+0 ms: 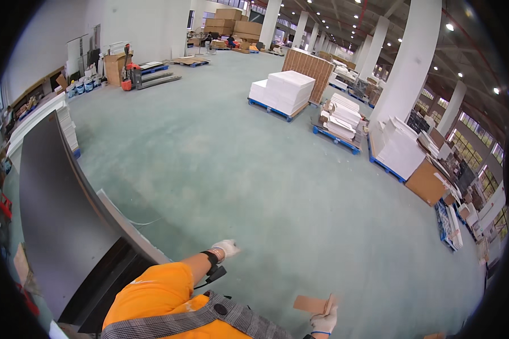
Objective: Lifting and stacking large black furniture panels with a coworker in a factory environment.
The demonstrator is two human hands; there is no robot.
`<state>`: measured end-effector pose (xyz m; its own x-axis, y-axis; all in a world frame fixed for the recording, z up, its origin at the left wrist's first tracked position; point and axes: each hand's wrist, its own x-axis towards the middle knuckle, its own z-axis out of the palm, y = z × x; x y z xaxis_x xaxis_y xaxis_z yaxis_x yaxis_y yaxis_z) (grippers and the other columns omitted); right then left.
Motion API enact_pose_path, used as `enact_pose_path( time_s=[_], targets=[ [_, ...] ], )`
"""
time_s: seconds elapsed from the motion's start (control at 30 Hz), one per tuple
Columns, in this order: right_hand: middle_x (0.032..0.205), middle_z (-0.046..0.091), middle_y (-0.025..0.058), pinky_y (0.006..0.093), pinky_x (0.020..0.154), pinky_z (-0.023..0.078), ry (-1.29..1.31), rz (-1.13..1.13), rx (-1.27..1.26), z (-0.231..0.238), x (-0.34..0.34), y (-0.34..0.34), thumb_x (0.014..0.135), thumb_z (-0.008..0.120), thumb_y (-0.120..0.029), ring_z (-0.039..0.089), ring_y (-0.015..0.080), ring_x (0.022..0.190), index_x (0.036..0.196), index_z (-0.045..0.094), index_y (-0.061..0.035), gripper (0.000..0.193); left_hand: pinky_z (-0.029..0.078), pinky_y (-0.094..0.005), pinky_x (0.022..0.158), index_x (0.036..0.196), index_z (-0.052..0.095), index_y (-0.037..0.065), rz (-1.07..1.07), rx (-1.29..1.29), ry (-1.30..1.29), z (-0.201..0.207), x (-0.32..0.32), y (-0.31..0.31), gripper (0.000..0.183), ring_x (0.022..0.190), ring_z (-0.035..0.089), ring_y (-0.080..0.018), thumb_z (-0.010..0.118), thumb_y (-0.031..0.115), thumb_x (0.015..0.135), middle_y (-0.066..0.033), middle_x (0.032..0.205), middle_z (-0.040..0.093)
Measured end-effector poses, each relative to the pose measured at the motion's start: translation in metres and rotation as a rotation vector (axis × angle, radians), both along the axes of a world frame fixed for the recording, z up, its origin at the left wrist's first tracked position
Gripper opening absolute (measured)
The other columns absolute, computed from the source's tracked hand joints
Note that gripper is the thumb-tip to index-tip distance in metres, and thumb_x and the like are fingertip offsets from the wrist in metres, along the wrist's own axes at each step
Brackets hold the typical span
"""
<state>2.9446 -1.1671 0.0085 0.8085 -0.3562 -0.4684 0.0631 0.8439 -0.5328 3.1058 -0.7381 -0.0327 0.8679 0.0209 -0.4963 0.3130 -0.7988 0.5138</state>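
Note:
My left hand (226,247), in a white glove, is stretched out over the floor. Its fingers are curled closed, and nothing shows in them. A dark band and a small black device sit on that wrist. Low in the view, my right hand (324,323), also gloved, grips a flat brown piece of cardboard (310,304), with a short part of it standing up by the thumb. To the left of my orange sleeve stands a large dark grey panel (62,209), its long edge bent by the lens. A black strip-like section (99,285) lies along its lower part.
Green floor (209,169) stretches ahead. White blocks (288,90) are stacked on a blue pallet, with more loaded pallets (339,121) and a white pillar (407,62) to the right. A red pallet jack (133,76) stands far left. White sheets (68,121) are stacked behind the panel.

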Motion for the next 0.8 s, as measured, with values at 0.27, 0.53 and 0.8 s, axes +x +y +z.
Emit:
enact_pose_path(
  time_s=[0.27, 0.53, 0.8],
  targets=[
    [0.100, 0.067, 0.0091, 0.0377, 0.065, 0.051, 0.442, -0.074, 0.227, -0.043, 0.154, -0.049, 0.095, 0.058, -0.026, 0.060, 0.0258, 0.078, 0.120, 0.065, -0.0083, 0.032, 0.048, -0.0433, 0.094, 0.114, 0.067, 0.002, 0.138, 0.177, 0.143, -0.069, 0.090, 0.089, 0.056, 0.113, 0.061, -0.0360, 0.053, 0.047, 0.083, -0.0238, 0.117, 0.064],
    [0.090, 0.063, 0.0118, 0.0259, 0.059, 0.049, 0.276, 0.265, -0.705, -0.081, 0.311, -0.102, 0.085, 0.066, -0.044, 0.062, 0.0220, 0.081, 0.099, 0.066, -0.0125, 0.034, 0.049, -0.0441, 0.090, 0.108, 0.070, 0.006, 0.244, 0.374, 0.186, -0.147, 0.276, 0.170, 0.045, 0.107, 0.063, -0.0371, 0.049, 0.040, 0.089, -0.0185, 0.113, 0.067],
    [0.098, 0.067, 0.0118, 0.0358, 0.070, 0.050, 0.446, 0.105, -0.250, -0.091, 0.508, -0.162, 0.091, 0.051, -0.047, 0.065, 0.0221, 0.093, 0.105, 0.066, -0.0109, 0.042, 0.045, -0.0438, 0.100, 0.120, 0.064, 0.008, 0.078, 0.107, 0.011, -0.053, 0.575, 0.004, 0.051, 0.120, 0.056, -0.0365, 0.051, 0.044, 0.087, -0.0188, 0.127, 0.061]
  ],
)
